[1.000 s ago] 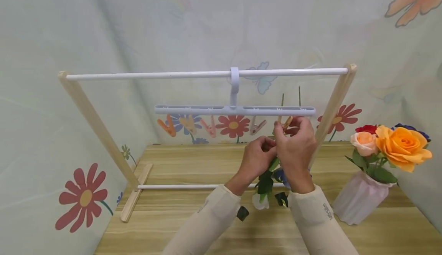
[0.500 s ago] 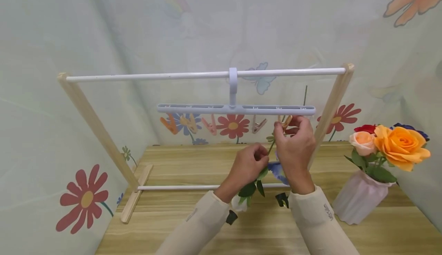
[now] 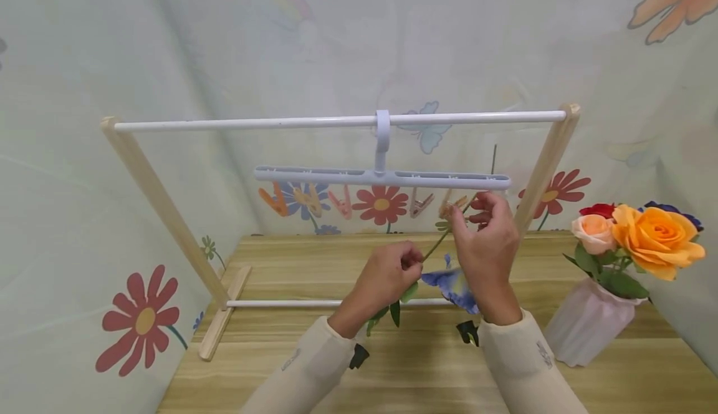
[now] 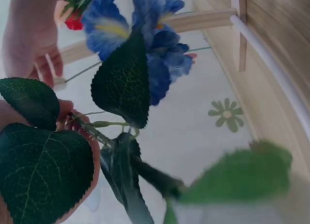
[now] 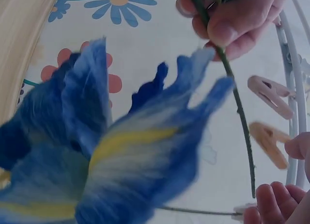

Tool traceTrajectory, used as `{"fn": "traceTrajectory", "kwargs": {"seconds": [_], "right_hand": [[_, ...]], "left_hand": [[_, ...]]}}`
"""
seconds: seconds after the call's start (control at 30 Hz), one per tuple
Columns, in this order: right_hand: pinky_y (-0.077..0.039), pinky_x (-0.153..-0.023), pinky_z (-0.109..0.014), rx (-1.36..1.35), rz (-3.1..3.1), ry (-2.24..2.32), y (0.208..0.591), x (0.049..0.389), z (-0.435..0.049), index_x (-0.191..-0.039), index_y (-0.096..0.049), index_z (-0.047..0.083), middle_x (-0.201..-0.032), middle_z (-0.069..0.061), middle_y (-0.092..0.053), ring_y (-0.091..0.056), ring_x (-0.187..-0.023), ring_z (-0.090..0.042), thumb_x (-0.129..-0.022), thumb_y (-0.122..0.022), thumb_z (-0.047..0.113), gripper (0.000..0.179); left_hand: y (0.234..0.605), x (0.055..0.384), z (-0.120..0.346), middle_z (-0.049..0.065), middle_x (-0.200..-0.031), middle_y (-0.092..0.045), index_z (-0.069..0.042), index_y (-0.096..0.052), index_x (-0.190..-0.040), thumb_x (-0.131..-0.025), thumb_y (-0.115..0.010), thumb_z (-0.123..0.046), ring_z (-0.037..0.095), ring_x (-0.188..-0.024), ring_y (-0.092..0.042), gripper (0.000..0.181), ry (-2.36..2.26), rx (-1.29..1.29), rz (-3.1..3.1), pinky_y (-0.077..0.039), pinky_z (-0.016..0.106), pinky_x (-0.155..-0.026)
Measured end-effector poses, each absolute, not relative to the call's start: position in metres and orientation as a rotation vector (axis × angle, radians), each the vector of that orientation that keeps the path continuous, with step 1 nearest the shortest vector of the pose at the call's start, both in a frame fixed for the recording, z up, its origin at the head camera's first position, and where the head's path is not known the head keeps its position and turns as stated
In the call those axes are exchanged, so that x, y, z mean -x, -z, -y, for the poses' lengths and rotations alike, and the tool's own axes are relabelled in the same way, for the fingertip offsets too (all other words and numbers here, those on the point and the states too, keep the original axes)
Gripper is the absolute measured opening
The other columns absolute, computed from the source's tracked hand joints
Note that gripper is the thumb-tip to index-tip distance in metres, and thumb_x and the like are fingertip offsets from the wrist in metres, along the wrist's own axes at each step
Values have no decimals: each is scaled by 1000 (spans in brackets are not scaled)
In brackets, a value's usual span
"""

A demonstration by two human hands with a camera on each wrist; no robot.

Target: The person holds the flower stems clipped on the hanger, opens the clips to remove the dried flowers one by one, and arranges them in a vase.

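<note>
My left hand (image 3: 387, 277) pinches the green stem (image 3: 436, 247) of an artificial flower. Toothed dark leaves (image 4: 46, 171) grow on it in the left wrist view; its bloom is hidden in the head view. The bare stem end slants up toward my right hand (image 3: 487, 233), free of the clips. That hand's thumb lies close to an orange-yellow clothespin (image 5: 269, 144), with its fingers apart from the thumb. Beside the right hand a blue iris (image 3: 453, 289) hangs head down, its stem rising behind the pale-blue clip hanger (image 3: 325, 176).
The hanger hooks over a white rail (image 3: 241, 123) on wooden posts (image 3: 168, 214). Orange (image 3: 273, 201), yellow and pink clothespins hang along it. A lower white bar (image 3: 280, 303) runs above the wooden table. At right stands a white vase (image 3: 591, 320) with several flowers.
My left hand has moved left and down with the stem, drawing it down past the hanger and out of the clothespin. My right hand has let go of the clothespin and shifted slightly right.
</note>
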State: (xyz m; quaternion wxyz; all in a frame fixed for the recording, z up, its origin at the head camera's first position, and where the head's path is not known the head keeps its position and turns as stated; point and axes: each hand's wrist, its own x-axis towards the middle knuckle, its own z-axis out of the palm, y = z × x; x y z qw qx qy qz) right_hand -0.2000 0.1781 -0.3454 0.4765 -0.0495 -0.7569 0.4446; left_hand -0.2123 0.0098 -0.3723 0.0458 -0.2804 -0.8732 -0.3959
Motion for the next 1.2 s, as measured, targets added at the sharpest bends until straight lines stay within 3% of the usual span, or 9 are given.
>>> {"fn": "traceTrajectory", "kwargs": {"seconds": [0.23,0.47,0.63,0.83,0.97,1.2], "right_hand": [[-49,-77,-32,33,1851,-1038,350,191,-184,-115,-64,-5,-104,-20,-68,-65,-85,-29,-87,-79,10,36],[-47,-77,-31,-59,1876,-940,350,180,-190,-109,-67,-4,-102,-19,-68,-63,-86,-31,-89,-77,10,27],[-45,-77,-25,-96,1895,-890,350,174,-195,-104,-69,-4,-98,-18,-69,-63,-85,-31,-87,-77,6,21],[-51,-80,-44,-298,2007,-664,350,164,-200,-94,-73,0,-91,-16,-72,-64,-89,-34,-81,-81,2,16],[-55,-81,-47,-532,2113,-493,352,158,-197,-93,-75,6,-91,-10,-72,-65,-89,-31,-74,-89,5,23],[-59,-75,-38,-730,2267,-357,366,151,-183,-94,-77,14,-92,0,-72,-67,-87,-21,-72,-92,11,27]], "left_hand": [[365,205,5,-5,-84,-73,-13,-74,-94,-93,-69,-12,3,-74,-61,5,1075,857,2740,-52,17,-69],[355,196,19,-8,-79,-69,-16,-72,-93,-95,-68,-12,6,-70,-57,6,945,836,2812,-50,21,-64],[350,191,27,-8,-85,-71,-17,-74,-95,-94,-69,-12,6,-73,-58,7,736,848,2819,-51,22,-68],[342,183,29,-6,-95,-74,-20,-78,-100,-95,-69,-15,8,-81,-66,12,442,874,2779,-53,22,-66],[340,179,24,-6,-86,-70,-22,-78,-95,-93,-70,-14,10,-75,-65,12,270,939,2614,-50,21,-58],[346,175,11,-6,-68,-62,-23,-77,-82,-88,-78,-16,8,-57,-56,10,80,990,2267,-47,19,-49]]}}
